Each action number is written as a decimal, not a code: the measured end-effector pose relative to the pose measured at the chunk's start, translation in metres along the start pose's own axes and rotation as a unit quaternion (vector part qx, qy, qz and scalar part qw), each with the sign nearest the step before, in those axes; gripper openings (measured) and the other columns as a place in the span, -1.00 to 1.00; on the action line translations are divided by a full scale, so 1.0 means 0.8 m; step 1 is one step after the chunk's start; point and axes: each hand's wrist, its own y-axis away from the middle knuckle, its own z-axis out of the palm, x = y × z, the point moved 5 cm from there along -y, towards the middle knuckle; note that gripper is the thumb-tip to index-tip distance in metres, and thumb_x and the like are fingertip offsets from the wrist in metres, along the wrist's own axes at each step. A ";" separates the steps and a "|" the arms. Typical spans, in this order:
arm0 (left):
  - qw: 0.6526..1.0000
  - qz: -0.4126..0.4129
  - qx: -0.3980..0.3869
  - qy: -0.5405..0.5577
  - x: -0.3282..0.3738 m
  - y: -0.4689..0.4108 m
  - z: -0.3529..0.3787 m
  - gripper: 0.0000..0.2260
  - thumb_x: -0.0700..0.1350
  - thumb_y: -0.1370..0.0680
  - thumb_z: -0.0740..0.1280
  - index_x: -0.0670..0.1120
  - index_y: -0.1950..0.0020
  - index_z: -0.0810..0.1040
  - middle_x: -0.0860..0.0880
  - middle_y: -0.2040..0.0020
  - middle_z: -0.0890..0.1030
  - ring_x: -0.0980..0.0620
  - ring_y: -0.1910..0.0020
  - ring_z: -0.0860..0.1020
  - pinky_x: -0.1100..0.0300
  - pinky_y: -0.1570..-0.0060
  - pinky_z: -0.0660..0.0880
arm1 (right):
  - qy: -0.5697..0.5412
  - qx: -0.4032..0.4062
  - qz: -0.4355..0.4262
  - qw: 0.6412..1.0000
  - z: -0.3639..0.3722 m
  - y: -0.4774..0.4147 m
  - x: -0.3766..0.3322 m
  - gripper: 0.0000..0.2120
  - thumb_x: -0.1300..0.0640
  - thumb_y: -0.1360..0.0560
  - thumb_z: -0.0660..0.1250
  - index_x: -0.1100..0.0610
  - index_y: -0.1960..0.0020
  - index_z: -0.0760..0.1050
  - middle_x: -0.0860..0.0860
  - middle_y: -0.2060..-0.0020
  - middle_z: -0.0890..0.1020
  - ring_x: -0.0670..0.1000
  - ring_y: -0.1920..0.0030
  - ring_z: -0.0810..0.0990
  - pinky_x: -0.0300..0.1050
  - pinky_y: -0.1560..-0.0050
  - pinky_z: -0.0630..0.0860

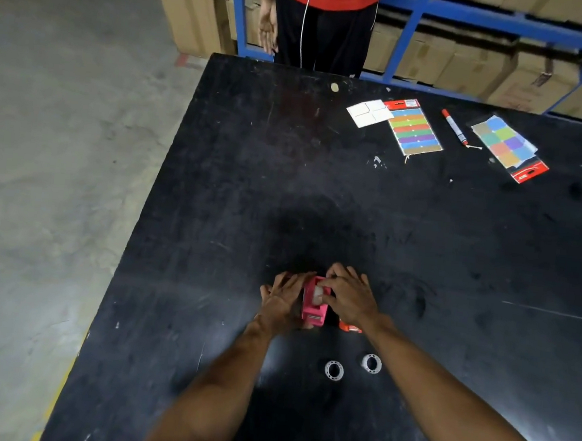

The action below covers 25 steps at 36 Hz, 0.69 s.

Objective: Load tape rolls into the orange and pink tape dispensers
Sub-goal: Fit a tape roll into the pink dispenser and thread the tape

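The left hand point(283, 299) clasped the pink tape dispenser point(314, 302) while the right hand point(346, 293) pinched a tape roll point(318, 294) into it (orange dispenser point(349, 327) just right, mostly hidden).

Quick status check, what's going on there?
Both hands, left hand and right hand, on pink dispenser. Orange dispenser waiting beside. Nothing blocking.

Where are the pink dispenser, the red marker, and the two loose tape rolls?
Pink dispenser point(313, 309): head view, its top face between the hands.
Red marker point(455, 127): head view, mid-barrel.
Tape rolls point(334, 370): head view, rim of the left one; the other lies beside it.
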 end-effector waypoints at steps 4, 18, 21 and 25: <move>1.000 -0.022 -0.006 0.000 0.004 0.001 -0.002 -0.03 0.12 -0.22 0.57 0.15 -0.52 0.13 0.15 -0.44 0.32 0.00 -0.44 0.17 -0.16 -0.32 0.17 | 0.020 0.055 -0.018 0.998 -0.001 0.008 -0.004 -0.69 -0.07 -0.46 0.36 -0.09 -0.20 0.52 -0.09 -0.10 0.49 0.01 -0.13 0.48 0.01 -0.06 0.27; 0.999 -0.042 0.028 0.003 0.003 0.005 -0.001 -0.02 0.23 -0.16 0.56 0.24 -0.49 0.15 0.22 -0.43 0.35 0.05 -0.44 0.21 -0.06 -0.20 0.19 | 0.105 0.065 -0.038 0.992 0.006 0.020 -0.018 -0.62 -0.08 -0.27 0.49 0.00 -0.02 0.53 -0.07 0.08 0.64 0.06 0.01 0.56 0.00 -0.02 0.18; 0.999 -0.045 0.030 0.000 0.003 0.005 -0.002 0.00 0.23 -0.15 0.57 0.26 -0.49 0.14 0.24 -0.43 0.34 0.05 -0.44 0.20 -0.04 -0.18 0.19 | 0.114 0.096 -0.036 0.988 0.004 0.018 -0.023 -0.76 0.01 -0.31 0.46 0.03 0.05 0.56 -0.04 0.15 0.67 0.08 0.07 0.57 0.03 -0.07 0.21; 0.999 -0.050 0.021 0.000 0.002 0.003 -0.002 0.01 0.23 -0.14 0.57 0.26 -0.49 0.13 0.23 -0.44 0.33 0.04 -0.45 0.19 -0.11 -0.22 0.21 | 0.116 0.115 -0.045 0.985 0.005 0.019 -0.023 -0.86 0.01 -0.40 0.40 0.04 0.08 0.58 -0.03 0.18 0.70 0.08 0.09 0.58 0.04 -0.11 0.24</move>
